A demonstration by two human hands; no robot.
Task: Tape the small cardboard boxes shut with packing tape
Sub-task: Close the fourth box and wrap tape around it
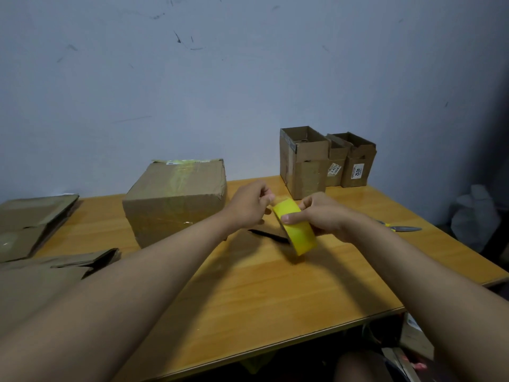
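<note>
- The step in hand was judged to be the freeing of the tape's loose end from the yellow packing-tape roll [296, 226], held in the air over the middle of the wooden table [248, 293].
- To do this well, the roll would best be kept steady while the end was lifted with a nail and drawn off straight, so that the strip did not split or fold back on itself.
- The roll was gripped by the right hand [321, 216]: the thumb was laid across its near rim and the fingers were curled round its far side.
- The left hand [249, 206] was set at the roll's upper left edge, its thumb and fingertips pinched together there; whether a tape end was actually caught between them could not be told.
- Three small cardboard boxes [326, 158] were seen standing with tops open at the far right of the table, against the wall [248, 78], well apart from the hands.
- A larger closed box [176, 199], already marked with yellowish tape on top, was seen left of the hands.
- Flattened cardboard [35, 244] lay at the far left, and scissors [402, 228] lay on the table to the right, near the right forearm.
- None of the small boxes had yet been closed or taped.
</note>
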